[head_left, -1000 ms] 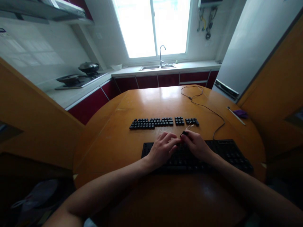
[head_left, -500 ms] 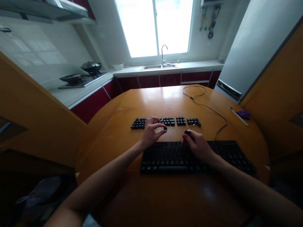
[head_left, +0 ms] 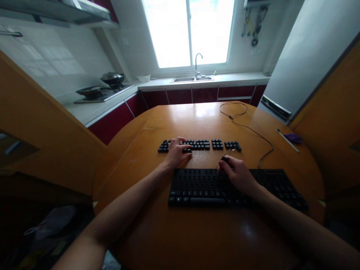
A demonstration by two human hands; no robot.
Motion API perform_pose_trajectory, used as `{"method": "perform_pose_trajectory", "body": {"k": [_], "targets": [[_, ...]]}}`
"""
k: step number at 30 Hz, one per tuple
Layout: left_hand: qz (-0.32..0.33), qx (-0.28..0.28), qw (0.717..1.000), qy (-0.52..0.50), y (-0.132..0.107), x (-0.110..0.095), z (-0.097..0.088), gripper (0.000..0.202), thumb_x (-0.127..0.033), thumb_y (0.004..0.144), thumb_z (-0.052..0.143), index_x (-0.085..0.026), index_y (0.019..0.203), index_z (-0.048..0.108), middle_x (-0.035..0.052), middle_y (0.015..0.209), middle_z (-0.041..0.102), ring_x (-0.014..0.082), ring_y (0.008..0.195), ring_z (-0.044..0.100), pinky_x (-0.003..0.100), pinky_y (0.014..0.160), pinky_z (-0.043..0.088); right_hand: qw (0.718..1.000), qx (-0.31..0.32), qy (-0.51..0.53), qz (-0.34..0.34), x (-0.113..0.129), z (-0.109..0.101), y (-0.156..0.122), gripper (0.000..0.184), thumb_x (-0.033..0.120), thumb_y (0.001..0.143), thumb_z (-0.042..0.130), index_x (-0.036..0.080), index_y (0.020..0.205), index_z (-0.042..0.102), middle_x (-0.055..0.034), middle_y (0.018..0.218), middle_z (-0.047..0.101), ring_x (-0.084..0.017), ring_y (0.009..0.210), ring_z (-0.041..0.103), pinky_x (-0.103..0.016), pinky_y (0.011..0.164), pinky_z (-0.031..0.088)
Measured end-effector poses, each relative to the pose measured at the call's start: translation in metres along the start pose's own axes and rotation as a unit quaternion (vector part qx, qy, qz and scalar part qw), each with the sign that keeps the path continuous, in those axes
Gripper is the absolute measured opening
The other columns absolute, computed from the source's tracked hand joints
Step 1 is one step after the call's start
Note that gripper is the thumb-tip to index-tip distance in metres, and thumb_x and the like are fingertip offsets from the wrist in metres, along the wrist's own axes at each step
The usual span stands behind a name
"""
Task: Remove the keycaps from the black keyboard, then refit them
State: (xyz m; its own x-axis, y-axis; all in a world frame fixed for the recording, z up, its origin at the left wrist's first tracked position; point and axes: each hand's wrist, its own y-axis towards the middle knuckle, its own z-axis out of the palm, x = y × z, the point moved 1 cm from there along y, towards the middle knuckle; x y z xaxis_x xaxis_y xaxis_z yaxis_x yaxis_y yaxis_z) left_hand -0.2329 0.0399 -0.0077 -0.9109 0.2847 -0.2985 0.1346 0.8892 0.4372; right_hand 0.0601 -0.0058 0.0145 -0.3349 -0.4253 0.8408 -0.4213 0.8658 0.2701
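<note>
A black keyboard (head_left: 197, 183) lies on the round wooden table (head_left: 197, 120), most of its upper rows stripped of keys. Behind it, loose black keycaps (head_left: 202, 144) are laid out in rows. My left hand (head_left: 177, 152) rests on the left part of those rows, fingertips pinched down on a keycap. My right hand (head_left: 239, 174) sits over the keyboard's middle, closed on a small keycap puller (head_left: 224, 159) with a black grip and thin wire loops.
The keyboard's cable (head_left: 253, 129) loops across the table's far right. A white stick (head_left: 287, 140) and a purple object (head_left: 294, 138) lie at the right edge. Beyond are a counter with a sink (head_left: 191, 79), a stove (head_left: 98, 92) and a fridge (head_left: 295, 67).
My left hand left the right hand over the keyboard, carried a keycap forward and left, and now presses it into the rows. The right hand stayed put with the puller.
</note>
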Motion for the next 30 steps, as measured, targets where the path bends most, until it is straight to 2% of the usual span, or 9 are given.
{"method": "perform_pose_trajectory", "body": {"k": [4, 6, 11, 18, 24, 30], "targets": [[0.002, -0.009, 1.000, -0.003, 0.0009, -0.0019, 0.0000, 0.043, -0.035, 0.071, 0.088, -0.028, 0.112, 0.075, 0.0067, 0.123, 0.055, 0.0300, 0.117, 0.044, 0.048, 0.104, 0.037, 1.000, -0.002, 0.001, -0.003, 0.0014, -0.0003, 0.0003, 0.034, 0.040, 0.101, 0.048, 0.020, 0.077, 0.062, -0.0044, 0.074, 0.067, -0.020, 0.071, 0.062, -0.031, 0.069, 0.045], [-0.003, -0.013, 1.000, -0.008, 0.0015, -0.0029, -0.0005, 0.039, -0.034, 0.075, 0.085, -0.027, 0.112, 0.074, 0.0068, 0.123, 0.056, 0.0292, 0.116, 0.045, 0.047, 0.104, 0.037, 1.000, -0.002, 0.001, -0.004, 0.0023, -0.0006, 0.0005, 0.035, 0.040, 0.101, 0.048, 0.020, 0.077, 0.062, -0.0045, 0.074, 0.067, -0.020, 0.071, 0.062, -0.031, 0.069, 0.045], [-0.014, -0.025, 1.000, 0.003, 0.0016, -0.0007, -0.0002, 0.009, -0.030, 0.085, 0.075, -0.028, 0.092, 0.079, 0.0058, 0.120, 0.057, 0.0282, 0.115, 0.045, 0.048, 0.103, 0.036, 1.000, -0.003, 0.006, -0.001, 0.0025, -0.0016, 0.0004, 0.033, 0.040, 0.101, 0.048, 0.020, 0.078, 0.062, -0.0046, 0.075, 0.068, -0.020, 0.071, 0.063, -0.032, 0.068, 0.046], [0.002, -0.025, 1.000, 0.000, -0.0017, 0.0001, 0.0004, 0.001, -0.029, 0.081, 0.079, -0.028, 0.081, 0.079, 0.0045, 0.121, 0.057, 0.0276, 0.116, 0.044, 0.047, 0.104, 0.036, 1.000, -0.001, 0.012, 0.008, 0.0025, -0.0015, 0.0002, 0.033, 0.040, 0.100, 0.049, 0.020, 0.077, 0.061, -0.0045, 0.075, 0.068, -0.020, 0.072, 0.063, -0.032, 0.068, 0.046], [-0.005, -0.028, 1.000, -0.005, -0.0007, -0.0059, -0.0022, 0.013, -0.027, 0.076, 0.083, -0.027, 0.088, 0.078, 0.0054, 0.117, 0.057, 0.0281, 0.115, 0.045, 0.047, 0.104, 0.037, 1.000, 0.002, 0.010, 0.000, 0.0000, -0.0011, 0.0013, 0.034, 0.040, 0.101, 0.048, 0.020, 0.078, 0.062, -0.0051, 0.076, 0.068, -0.021, 0.074, 0.063, -0.033, 0.070, 0.047], [-0.003, -0.026, 1.000, -0.005, 0.0001, -0.0010, 0.0022, 0.009, -0.028, 0.078, 0.082, -0.028, 0.087, 0.079, 0.0050, 0.118, 0.057, 0.0280, 0.116, 0.045, 0.048, 0.106, 0.037, 1.000, 0.002, 0.007, -0.003, 0.0002, -0.0017, 0.0011, 0.035, 0.043, 0.100, 0.048, 0.020, 0.078, 0.062, -0.0049, 0.074, 0.068, -0.020, 0.072, 0.063, -0.032, 0.067, 0.046]]}}
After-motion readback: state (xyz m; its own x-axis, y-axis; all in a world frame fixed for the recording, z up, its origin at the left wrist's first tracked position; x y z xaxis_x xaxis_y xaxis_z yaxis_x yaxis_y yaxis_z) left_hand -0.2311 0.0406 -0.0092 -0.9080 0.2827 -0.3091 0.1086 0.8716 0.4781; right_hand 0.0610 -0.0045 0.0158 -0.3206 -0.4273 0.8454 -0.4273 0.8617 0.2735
